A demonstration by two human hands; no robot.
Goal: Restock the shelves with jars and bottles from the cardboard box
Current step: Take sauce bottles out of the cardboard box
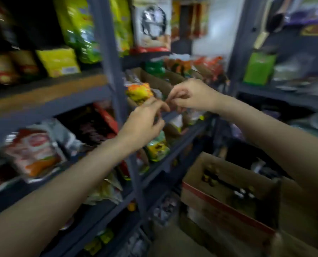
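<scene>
Both hands meet fingertip to fingertip before the shelf; left hand and right hand have curled fingers, grip unclear through blur. The cardboard box sits lower right, open upward, long axis running away from the shelf toward lower right, bottles upright inside.

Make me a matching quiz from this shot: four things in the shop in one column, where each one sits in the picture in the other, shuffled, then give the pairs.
Things
1. cardboard box
2. yellow packet
3. left hand
4. green box

Places
A. on the right-hand shelving, upper right of the view
B. low at the right, open at the top, red band along its side
C. on the upper left shelf
D. raised mid-frame, fingers close to those of the right hand

Pairs: 1-B, 2-C, 3-D, 4-A
</scene>
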